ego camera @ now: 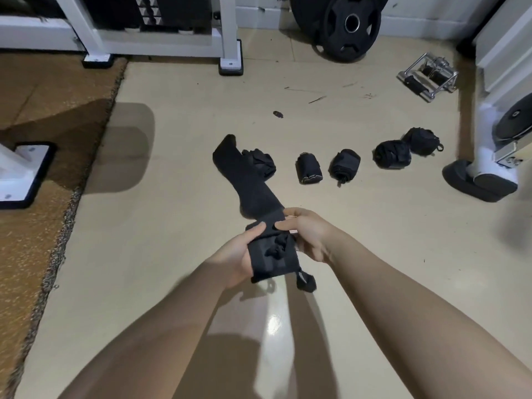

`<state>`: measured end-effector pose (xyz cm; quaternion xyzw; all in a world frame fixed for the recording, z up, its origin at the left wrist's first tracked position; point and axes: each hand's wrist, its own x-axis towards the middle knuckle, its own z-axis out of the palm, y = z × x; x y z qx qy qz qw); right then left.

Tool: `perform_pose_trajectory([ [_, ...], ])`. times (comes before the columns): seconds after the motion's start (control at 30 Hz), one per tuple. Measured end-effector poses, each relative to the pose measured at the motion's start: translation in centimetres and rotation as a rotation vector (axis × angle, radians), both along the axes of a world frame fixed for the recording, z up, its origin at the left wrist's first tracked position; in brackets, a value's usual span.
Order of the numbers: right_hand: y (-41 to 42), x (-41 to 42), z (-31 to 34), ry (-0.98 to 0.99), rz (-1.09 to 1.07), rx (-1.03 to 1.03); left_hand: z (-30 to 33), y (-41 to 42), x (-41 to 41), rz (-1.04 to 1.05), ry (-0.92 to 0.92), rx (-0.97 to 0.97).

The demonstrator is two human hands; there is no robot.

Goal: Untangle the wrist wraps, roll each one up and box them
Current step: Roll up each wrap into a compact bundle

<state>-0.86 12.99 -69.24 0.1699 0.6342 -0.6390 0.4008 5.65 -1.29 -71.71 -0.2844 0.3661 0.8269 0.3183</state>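
A long black wrist wrap [247,180] stretches away from me across the floor. Its near end [273,257] is partly folded over between my hands, and a thumb loop [305,282] dangles below it. My left hand [239,254] grips the near end from the left, thumb on top. My right hand [305,234] pinches the fold from the right. Several rolled black wraps lie in a row beyond: one [262,162] beside the strip's far end, then others [308,168], [345,166], [392,154], [423,141]. No box is in view.
A brown mat [43,133] covers the floor on the left. White rack feet [230,60] stand at the back, and a black weight plate [349,27] leans on the wall. A metal cable handle [427,77] and a white machine base [483,174] sit at the right.
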Motion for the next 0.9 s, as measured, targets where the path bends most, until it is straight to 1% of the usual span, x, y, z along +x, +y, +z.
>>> perform_pose_trajectory([
  [0.03, 0.0, 0.2, 0.0, -0.004, 0.0, 0.008, -0.1, 0.0, 0.2, -0.017, 0.011, -0.046],
  [0.1, 0.0, 0.6, 0.4, 0.026, 0.092, 0.12, -0.2, 0.1, 0.1, -0.038, 0.024, -0.193],
  [0.17, 0.0, 0.9, 0.6, 0.184, 0.27, 0.322, -0.2, 0.1, -0.3, -0.008, 0.025, -0.281],
  [0.23, -0.1, 1.1, 0.5, 0.413, 0.38, 0.439, 0.0, 0.4, -0.3, 0.068, 0.015, -0.243],
  [0.27, 0.0, 1.5, 0.9, 0.481, 0.375, 0.425, 0.1, 0.5, -0.2, 0.123, 0.003, -0.202],
  [0.3, 0.1, 1.8, 1.1, 0.5, 0.319, 0.347, 0.1, 0.6, -0.1, 0.18, -0.004, -0.155],
  [0.37, 0.6, 2.4, 1.9, 0.409, 0.218, 0.135, 0.2, 0.6, 0.3, 0.296, -0.014, -0.061],
  [0.47, 1.9, 3.1, 2.5, 0.175, 0.243, -0.16, 0.6, 0.4, 1.0, 0.419, -0.094, 0.029],
  [0.5, 2.2, 3.2, 2.4, 0.131, 0.248, -0.22, 0.6, 0.3, 1.2, 0.433, -0.107, 0.035],
  [0.53, 2.3, 3.2, 2.3, 0.117, 0.279, -0.234, 0.7, 0.2, 1.4, 0.442, -0.11, 0.037],
  [0.57, 2.1, 3.2, 2.2, 0.138, 0.327, -0.196, 0.8, 0.2, 1.5, 0.448, -0.106, 0.036],
  [0.63, 1.4, 3.8, 2.4, 0.282, 0.377, 0.009, 1.1, 0.5, 1.7, 0.452, -0.081, 0.016],
  [0.7, 0.4, 4.1, 3.1, 0.37, 0.316, 0.148, 1.5, 0.7, 2.0, 0.438, -0.045, -0.009],
  [0.83, -1.0, 4.0, 3.0, 0.435, 0.202, 0.295, 2.2, 0.6, 2.4, 0.373, -0.031, -0.049],
  [0.9, -1.4, 3.8, 2.6, 0.502, 0.12, 0.38, 2.8, 0.7, 2.5, 0.407, -0.002, 0.025],
])
